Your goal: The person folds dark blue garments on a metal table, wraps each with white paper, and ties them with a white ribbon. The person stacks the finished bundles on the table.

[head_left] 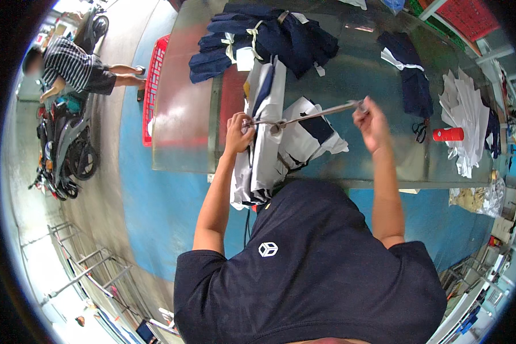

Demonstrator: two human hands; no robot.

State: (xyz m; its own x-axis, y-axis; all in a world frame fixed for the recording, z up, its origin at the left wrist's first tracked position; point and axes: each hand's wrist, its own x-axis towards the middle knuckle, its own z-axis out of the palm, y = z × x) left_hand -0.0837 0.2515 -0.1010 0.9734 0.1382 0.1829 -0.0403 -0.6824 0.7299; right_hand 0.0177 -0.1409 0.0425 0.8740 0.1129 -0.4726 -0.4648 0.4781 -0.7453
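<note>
A long bundle of white and navy cloth pieces (264, 159) lies at the table's front edge, its near end hanging past it. Around its middle runs a grey-brown fabric strip (322, 114), crossed or knotted on the right side of the bundle. My left hand (240, 132) grips the strip's short end by the bundle's left edge. The other end is pinched in my right hand (370, 124), raised to the right, so the strip is stretched straight. Beside the long bundle, more white and navy pieces (314, 129) fan out on the table.
Tied navy bundles (279, 38) lie at the back of the glossy table (352, 167). To the right are another navy bundle (415, 86), black scissors (420, 131), a red cylinder (448, 134) and white pieces (462, 107). A red basket (152, 90), a person (77, 64) and motorbikes (69, 142) are left.
</note>
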